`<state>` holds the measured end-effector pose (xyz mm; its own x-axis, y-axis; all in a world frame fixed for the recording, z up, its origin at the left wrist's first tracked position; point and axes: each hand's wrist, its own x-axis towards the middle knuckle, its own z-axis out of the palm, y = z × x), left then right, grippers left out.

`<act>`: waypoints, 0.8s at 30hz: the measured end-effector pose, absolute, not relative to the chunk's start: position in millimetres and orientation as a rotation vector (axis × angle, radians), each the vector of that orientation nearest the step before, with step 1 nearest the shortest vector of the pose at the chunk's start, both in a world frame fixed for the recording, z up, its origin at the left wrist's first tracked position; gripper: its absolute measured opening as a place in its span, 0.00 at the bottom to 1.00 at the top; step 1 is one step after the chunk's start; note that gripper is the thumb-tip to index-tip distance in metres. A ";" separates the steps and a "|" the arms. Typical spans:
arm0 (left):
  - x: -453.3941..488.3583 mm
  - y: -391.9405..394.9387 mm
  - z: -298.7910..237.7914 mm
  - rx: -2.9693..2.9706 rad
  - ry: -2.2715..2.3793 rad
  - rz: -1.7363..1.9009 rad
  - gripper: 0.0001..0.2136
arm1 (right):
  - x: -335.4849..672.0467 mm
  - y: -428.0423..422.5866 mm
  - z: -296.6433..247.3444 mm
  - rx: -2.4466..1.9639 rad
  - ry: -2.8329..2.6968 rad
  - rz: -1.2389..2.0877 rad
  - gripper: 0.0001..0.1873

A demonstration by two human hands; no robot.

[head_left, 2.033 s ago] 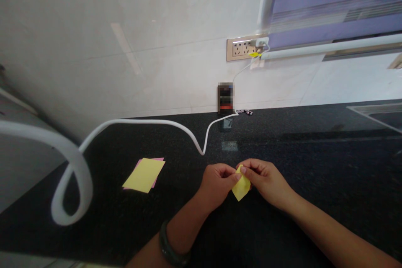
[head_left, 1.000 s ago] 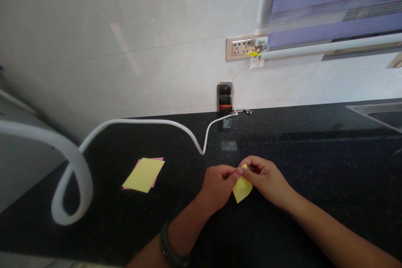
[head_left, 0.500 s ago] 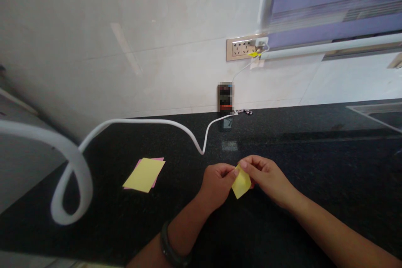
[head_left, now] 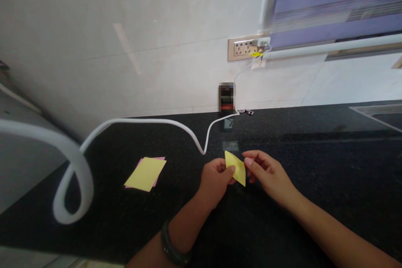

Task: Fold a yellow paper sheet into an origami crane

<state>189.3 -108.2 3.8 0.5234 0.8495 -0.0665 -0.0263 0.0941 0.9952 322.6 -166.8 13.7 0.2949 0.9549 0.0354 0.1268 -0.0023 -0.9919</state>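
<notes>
A small folded piece of yellow paper [head_left: 239,172] is pinched between the thumb and fingers of my left hand [head_left: 215,180], tilted above the dark countertop [head_left: 176,226]. My right hand [head_left: 266,171] is just at the paper's right edge. Its thumb and index finger are slightly apart, and I see no grip on the paper. Farther left on the counter lies a flat yellow sheet [head_left: 146,173], with a pink sheet [head_left: 161,158] showing from beneath its edges. My left wrist wears a dark bangle [head_left: 171,249].
A thick white cable [head_left: 147,121] loops at the left and runs across the counter to a phone-like device [head_left: 226,98], its screen blurred, leaning on the tiled wall [head_left: 176,71]. Small patterned item [head_left: 246,112] beside it. Above is a wall socket [head_left: 241,48]; a sink edge [head_left: 373,115] shows at right.
The yellow paper has been turned, one corner now pointing up and left in my left hand. My right hand has let go of its top and moved slightly right.
</notes>
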 end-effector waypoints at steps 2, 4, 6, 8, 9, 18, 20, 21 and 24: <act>190.0 -107.1 4.9 1.239 0.800 0.803 0.08 | 322.6 -166.9 13.8 -1.437 -1.095 0.927 0.15; 190.7 -106.8 4.7 1.189 0.782 0.820 0.09 | 322.6 -166.5 12.4 -1.453 -1.142 0.940 0.14; 191.7 -107.0 3.5 1.181 0.765 0.838 0.09 | 322.3 -165.4 9.1 -1.476 -1.194 0.904 0.12; 192.5 -107.6 1.3 1.215 0.765 0.858 0.11 | 321.6 -163.9 4.3 -1.508 -1.233 0.845 0.11; 192.8 -108.0 0.0 1.253 0.770 0.867 0.12 | 321.2 -163.2 1.8 -1.529 -1.247 0.820 0.10; 189.8 -114.0 -7.1 1.787 0.905 0.848 0.10 | 315.6 -163.3 -2.2 -1.641 -1.355 0.556 0.09; 189.1 -114.2 -6.1 1.824 0.938 0.853 0.11 | 314.2 -163.2 -3.1 -1.638 -1.352 0.568 0.08; 188.9 -113.7 -5.6 1.825 0.950 0.864 0.11 | 313.5 -162.9 -4.4 -1.636 -1.342 0.587 0.08; 188.2 -109.7 -4.9 1.766 0.972 0.936 0.11 | 312.3 -161.7 -10.6 -1.621 -1.303 0.662 0.07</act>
